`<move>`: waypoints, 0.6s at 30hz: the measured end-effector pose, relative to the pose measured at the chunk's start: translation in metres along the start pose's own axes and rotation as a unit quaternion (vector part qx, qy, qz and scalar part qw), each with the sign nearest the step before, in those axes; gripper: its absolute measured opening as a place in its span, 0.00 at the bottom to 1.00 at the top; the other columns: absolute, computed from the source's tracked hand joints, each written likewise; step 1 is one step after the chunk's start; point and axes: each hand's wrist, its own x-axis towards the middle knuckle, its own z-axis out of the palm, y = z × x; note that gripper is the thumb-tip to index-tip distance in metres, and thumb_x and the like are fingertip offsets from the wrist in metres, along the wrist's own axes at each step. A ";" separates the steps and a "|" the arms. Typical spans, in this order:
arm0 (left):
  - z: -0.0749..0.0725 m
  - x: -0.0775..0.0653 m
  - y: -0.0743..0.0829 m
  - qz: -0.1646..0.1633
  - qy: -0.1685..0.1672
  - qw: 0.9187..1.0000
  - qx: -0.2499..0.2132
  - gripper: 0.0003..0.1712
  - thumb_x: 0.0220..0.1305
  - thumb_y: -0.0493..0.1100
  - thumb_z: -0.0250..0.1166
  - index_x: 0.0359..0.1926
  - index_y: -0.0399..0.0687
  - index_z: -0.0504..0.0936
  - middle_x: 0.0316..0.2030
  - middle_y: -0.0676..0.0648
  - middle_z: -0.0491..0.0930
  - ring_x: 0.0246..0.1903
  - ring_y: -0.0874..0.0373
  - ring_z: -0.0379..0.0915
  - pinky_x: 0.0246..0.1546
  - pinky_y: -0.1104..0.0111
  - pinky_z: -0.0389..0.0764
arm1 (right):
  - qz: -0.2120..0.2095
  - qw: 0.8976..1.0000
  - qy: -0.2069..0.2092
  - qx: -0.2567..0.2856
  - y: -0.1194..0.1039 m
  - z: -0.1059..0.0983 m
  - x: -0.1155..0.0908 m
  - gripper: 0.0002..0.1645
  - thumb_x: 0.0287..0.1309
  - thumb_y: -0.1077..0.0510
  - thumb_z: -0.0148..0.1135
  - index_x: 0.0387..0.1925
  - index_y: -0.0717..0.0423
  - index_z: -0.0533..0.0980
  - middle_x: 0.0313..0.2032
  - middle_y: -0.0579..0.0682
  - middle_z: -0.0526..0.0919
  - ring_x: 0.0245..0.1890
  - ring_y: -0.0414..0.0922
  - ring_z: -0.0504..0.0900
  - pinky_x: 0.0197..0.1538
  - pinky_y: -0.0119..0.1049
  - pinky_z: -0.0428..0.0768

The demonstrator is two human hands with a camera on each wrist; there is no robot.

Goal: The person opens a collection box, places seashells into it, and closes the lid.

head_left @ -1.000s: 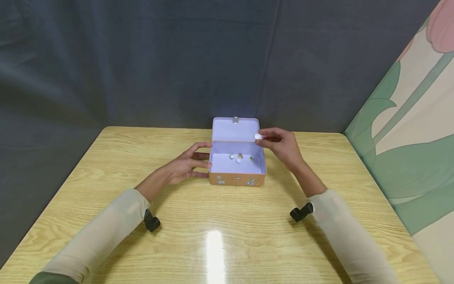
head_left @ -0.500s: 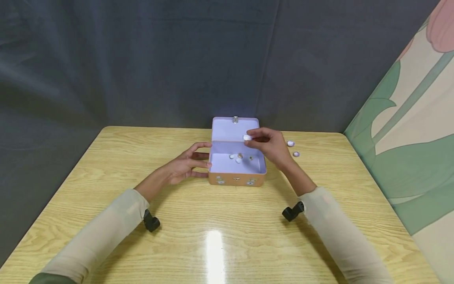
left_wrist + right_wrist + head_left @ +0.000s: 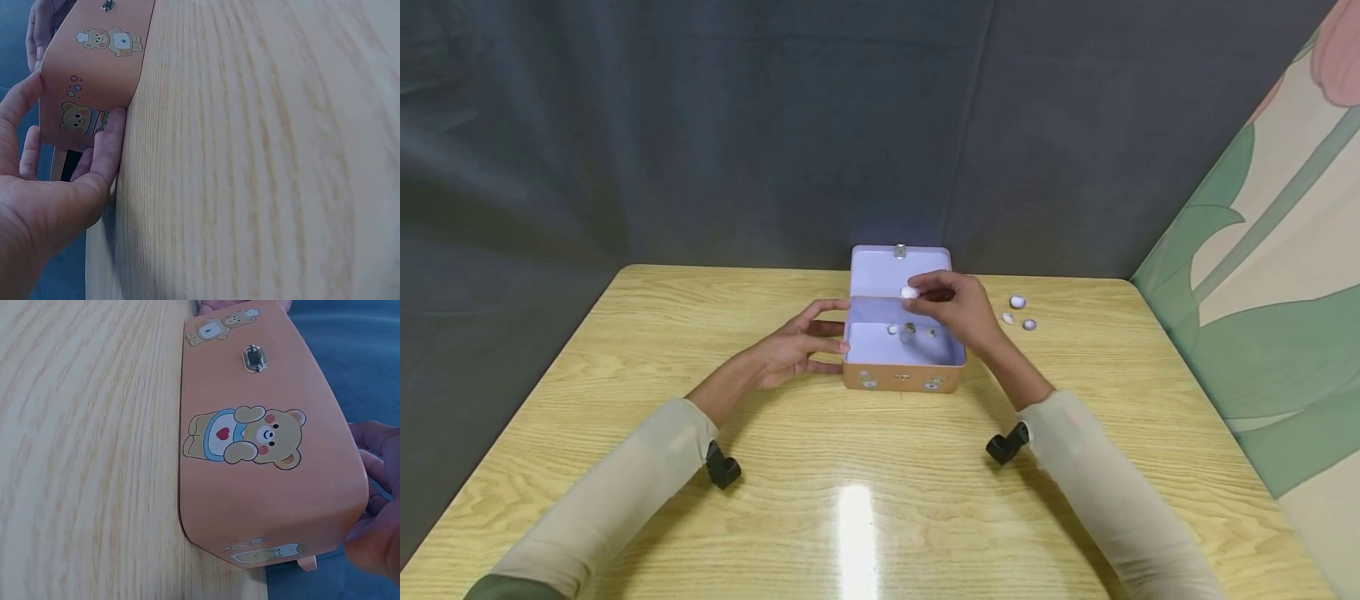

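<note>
An orange tin box (image 3: 880,377) with a pale lilac inside stands at the back of the table, its lid (image 3: 876,271) raised. Bear pictures decorate its outer wall (image 3: 212,475) in the right wrist view. Fingers spread, my left hand (image 3: 775,354) touches the box's left end. My right hand (image 3: 955,310) pinches a white seashell (image 3: 909,292) between thumb and fingers, over the box in front of the lid. Several small shells (image 3: 892,330) lie on the box floor, one partly veiled by a shadow. In the right wrist view the held shell is hidden behind the box.
Three shells (image 3: 1017,302) lie on the wooden table (image 3: 775,483), right of the box. A dark curtain (image 3: 737,133) hangs behind the table's back edge. A floral panel (image 3: 1285,292) runs along the right side.
My right hand has moved left over the box with the pinched shell, uncovering the shells on the table at the right. My left hand has stayed at the box's left end.
</note>
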 end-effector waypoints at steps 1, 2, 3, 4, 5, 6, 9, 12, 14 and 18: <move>0.000 0.000 0.000 0.000 0.000 1.000 0.000 0.47 0.79 0.31 0.67 0.89 0.60 0.57 0.82 0.35 0.61 0.70 0.41 0.76 0.67 0.48 0.91 | 0.000 1.000 -0.003 -0.003 0.001 0.000 0.001 0.23 0.65 0.61 0.83 0.59 0.63 0.89 0.51 0.63 0.94 0.42 0.36 0.89 0.44 0.22 0.85; 0.000 0.000 0.000 0.000 0.000 1.000 0.000 0.47 0.79 0.31 0.67 0.89 0.60 0.56 0.82 0.35 0.61 0.70 0.41 0.76 0.67 0.48 0.91 | -0.001 1.000 -0.006 -0.007 0.002 0.000 0.001 0.23 0.66 0.61 0.82 0.60 0.64 0.89 0.52 0.64 0.94 0.42 0.36 0.89 0.44 0.22 0.86; 0.000 0.000 0.000 0.000 -0.001 1.000 0.001 0.47 0.79 0.31 0.67 0.89 0.60 0.56 0.82 0.35 0.61 0.70 0.41 0.76 0.67 0.48 0.91 | -0.002 1.000 -0.009 -0.011 0.002 0.000 0.002 0.23 0.66 0.62 0.82 0.60 0.65 0.88 0.52 0.64 0.94 0.42 0.35 0.89 0.45 0.21 0.86; 0.000 0.000 0.000 -0.001 -0.001 1.000 0.001 0.47 0.79 0.31 0.67 0.89 0.60 0.56 0.82 0.35 0.61 0.70 0.41 0.76 0.67 0.47 0.91 | -0.003 1.000 -0.010 -0.015 0.003 0.000 0.001 0.23 0.66 0.62 0.82 0.61 0.65 0.88 0.52 0.64 0.94 0.42 0.35 0.89 0.45 0.21 0.86; 0.000 0.001 0.000 0.000 -0.001 1.000 0.001 0.48 0.79 0.31 0.67 0.89 0.60 0.56 0.83 0.35 0.61 0.70 0.41 0.76 0.67 0.47 0.91 | -0.004 1.000 -0.011 -0.018 0.003 0.000 0.001 0.24 0.67 0.62 0.81 0.61 0.66 0.88 0.53 0.64 0.94 0.43 0.35 0.89 0.45 0.21 0.86; 0.000 0.001 0.000 0.000 -0.002 1.000 0.001 0.48 0.79 0.31 0.67 0.89 0.60 0.56 0.83 0.34 0.61 0.71 0.41 0.76 0.68 0.47 0.91 | -0.003 1.000 -0.010 -0.021 0.003 -0.001 0.001 0.24 0.67 0.62 0.81 0.61 0.66 0.87 0.53 0.64 0.94 0.43 0.35 0.89 0.45 0.21 0.86; 0.000 0.001 0.000 0.001 -0.003 1.000 -0.001 0.48 0.79 0.31 0.67 0.89 0.59 0.55 0.83 0.34 0.61 0.71 0.40 0.76 0.68 0.46 0.90 | 0.000 1.000 -0.005 -0.025 0.002 -0.004 -0.001 0.23 0.67 0.63 0.81 0.61 0.65 0.88 0.54 0.63 0.94 0.44 0.37 0.90 0.45 0.20 0.86; 0.000 0.001 0.001 0.002 -0.003 1.000 -0.002 0.48 0.79 0.31 0.67 0.89 0.59 0.56 0.82 0.34 0.61 0.71 0.39 0.76 0.67 0.47 0.91 | 0.005 1.000 0.003 -0.020 0.000 -0.010 -0.005 0.23 0.67 0.63 0.80 0.61 0.64 0.88 0.55 0.64 0.93 0.45 0.38 0.90 0.46 0.20 0.86; 0.001 0.000 0.001 0.002 -0.001 1.000 -0.003 0.47 0.79 0.31 0.67 0.88 0.60 0.57 0.82 0.34 0.61 0.71 0.38 0.75 0.67 0.47 0.91 | 0.006 1.000 0.008 -0.017 0.000 -0.015 -0.007 0.23 0.68 0.62 0.80 0.61 0.64 0.88 0.56 0.66 0.92 0.46 0.37 0.90 0.46 0.20 0.86; 0.001 0.000 0.001 0.000 0.003 1.000 -0.007 0.46 0.78 0.30 0.68 0.87 0.61 0.59 0.82 0.34 0.61 0.72 0.38 0.75 0.66 0.48 0.92 | 0.007 1.000 0.021 -0.018 0.004 -0.029 -0.012 0.22 0.69 0.61 0.80 0.61 0.63 0.88 0.57 0.65 0.92 0.46 0.35 0.89 0.47 0.20 0.86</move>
